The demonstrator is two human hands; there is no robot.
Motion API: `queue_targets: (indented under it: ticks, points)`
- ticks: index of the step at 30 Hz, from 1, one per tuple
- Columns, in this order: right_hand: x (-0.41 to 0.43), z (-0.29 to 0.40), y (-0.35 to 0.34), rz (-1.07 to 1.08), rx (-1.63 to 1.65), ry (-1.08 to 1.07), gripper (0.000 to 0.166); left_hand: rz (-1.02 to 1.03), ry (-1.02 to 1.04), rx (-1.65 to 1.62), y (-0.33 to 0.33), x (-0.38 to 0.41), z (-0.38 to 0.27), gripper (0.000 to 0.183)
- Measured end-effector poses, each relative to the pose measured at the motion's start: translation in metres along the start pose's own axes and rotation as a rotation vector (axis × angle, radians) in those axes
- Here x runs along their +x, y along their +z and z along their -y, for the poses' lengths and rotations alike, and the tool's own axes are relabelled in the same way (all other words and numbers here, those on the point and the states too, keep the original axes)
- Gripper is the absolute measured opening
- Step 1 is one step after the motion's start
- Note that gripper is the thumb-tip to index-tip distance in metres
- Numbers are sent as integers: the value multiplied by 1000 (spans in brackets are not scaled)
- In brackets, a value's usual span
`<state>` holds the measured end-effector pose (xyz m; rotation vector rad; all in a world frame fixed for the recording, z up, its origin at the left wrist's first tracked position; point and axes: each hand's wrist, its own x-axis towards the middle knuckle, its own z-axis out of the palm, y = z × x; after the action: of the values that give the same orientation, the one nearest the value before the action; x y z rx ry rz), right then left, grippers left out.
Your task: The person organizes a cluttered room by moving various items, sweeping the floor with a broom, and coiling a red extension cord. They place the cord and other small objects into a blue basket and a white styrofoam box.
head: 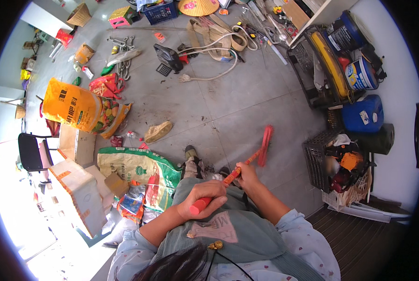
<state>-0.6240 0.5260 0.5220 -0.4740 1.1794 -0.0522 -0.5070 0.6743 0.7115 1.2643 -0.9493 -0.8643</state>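
A red broom (265,145) rests its head on the grey tiled floor (244,95), a little right of my feet. My left hand (206,196) grips the top end of its red handle close to my apron (258,228). Further down the same handle, my right hand (246,174) is closed around the patterned part. Dark crumbs of dirt (209,168) lie by my shoes, with finer specks farther out. A muddy tan shoe (158,131) lies on the floor ahead to the left.
Left stand an orange fertilizer sack (74,107), a green-and-white woven sack (125,159) and a white foam box (76,196). Webbing straps and rope (220,38) lie ahead beside a black power tool (167,58). Along the right wall are a black crate (318,161) and a blue jerrycan (364,114).
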Motion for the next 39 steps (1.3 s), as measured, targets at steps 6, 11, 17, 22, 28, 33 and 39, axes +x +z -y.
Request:
queue_targets:
  ticks: [6,11,17,22,28,33,39]
  points:
    - [23,-61,47,212,-62,102,12,-66,-17,201,-29,-25,-12,13]
    - [43,-98,169,496,-153,223,11,-39,-30,488,-67,-29,-49,22]
    - [-9,-80,234,508,-139,212,8,50,116,548,-94,-28,-81,26]
    - [-28,-19,218,349,-127,97,12,39,191,336,-129,-16,-79,23]
    - [93,-6,191,118,-368,-37,15,-184,-24,150,-165,-8,1,5]
    - [122,-52,284,126,-455,-1,23,-355,-33,384,-211,-29,2,9]
    - [81,-77,379,595,-441,202,14,-265,77,644,-244,-31,-52,21]
